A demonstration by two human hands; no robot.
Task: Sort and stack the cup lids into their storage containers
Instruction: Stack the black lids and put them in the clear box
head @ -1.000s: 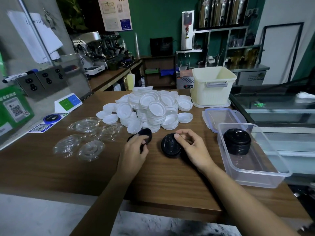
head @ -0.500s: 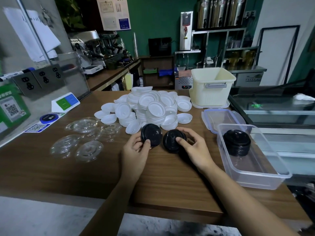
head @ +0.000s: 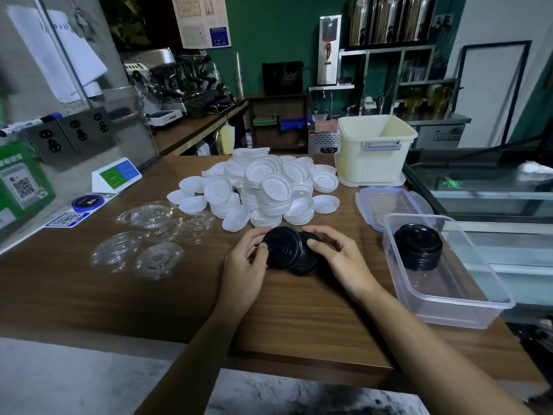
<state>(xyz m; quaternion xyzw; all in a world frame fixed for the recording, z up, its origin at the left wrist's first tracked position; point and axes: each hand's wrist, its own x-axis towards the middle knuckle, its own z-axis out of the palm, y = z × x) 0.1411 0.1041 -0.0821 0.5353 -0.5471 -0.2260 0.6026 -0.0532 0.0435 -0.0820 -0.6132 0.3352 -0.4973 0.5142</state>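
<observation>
Mid-bench, the left hand [head: 245, 265] and right hand [head: 344, 262] each grip one of two overlapping black lids [head: 282, 247]; a black stack [head: 418, 250] already sits in the clear container [head: 449, 307] at the right edge, while the white lid pile [head: 263, 190] and clear lids [head: 149, 235] lie unsorted.

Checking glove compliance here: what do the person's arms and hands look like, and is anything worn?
Nothing is worn. The left grip and right grip are bare hands, with no gloves, rings or plasters visible. The left forearm and right forearm are bare down to the frame edge: no sleeves, watch or bands in view.
</observation>
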